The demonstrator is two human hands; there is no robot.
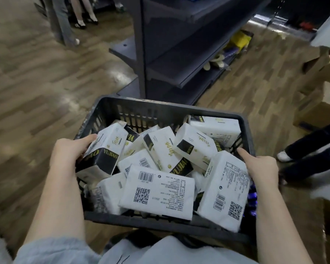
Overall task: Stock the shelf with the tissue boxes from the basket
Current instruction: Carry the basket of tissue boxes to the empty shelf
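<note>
Wood-grain floor; both hands (69, 149) (261, 166) grip slatted plastic basket (160, 103) heaped with glossy tissue packs (156, 195).

A dark slatted plastic basket (179, 109) holds a loose jumble of white tissue packs (156, 193) with black-and-gold bands, some showing barcodes and QR codes. Beyond it stands a dark metal shelf (183, 54), its near tiers bare.

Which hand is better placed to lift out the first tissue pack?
Probably the left hand: its fingers already touch a tissue pack. The right hand grips the basket rim.
</note>
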